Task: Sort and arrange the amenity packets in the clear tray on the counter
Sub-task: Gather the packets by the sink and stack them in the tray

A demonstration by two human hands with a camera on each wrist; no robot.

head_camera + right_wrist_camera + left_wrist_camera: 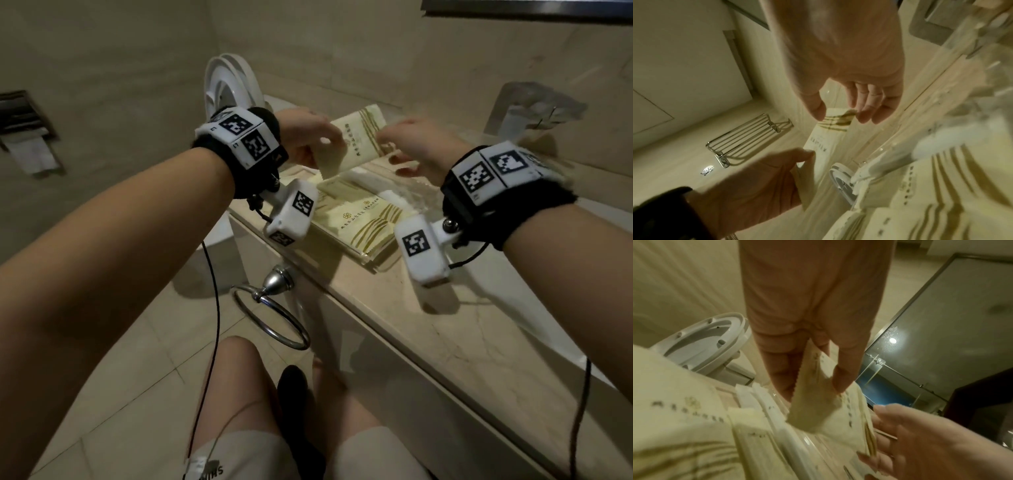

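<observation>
My left hand [322,144] pinches a cream packet with gold stripes [356,144] by one end and holds it above the clear tray [423,202]. In the left wrist view its thumb and fingers [842,381] clamp what looks like more than one thin packet [818,410]. My right hand [390,140] hovers at the striped end, and in the right wrist view its thumb and fingers [865,115] are spread apart around that end [836,123] without closing. More cream packets [363,216] and white sachets lie flat in the tray.
The tray sits at the left end of a beige stone counter [445,325]. A toilet with its lid raised [226,89] stands behind the counter's end. A chrome towel ring [270,308] hangs below the edge. Clear glassware [534,102] stands at the back right.
</observation>
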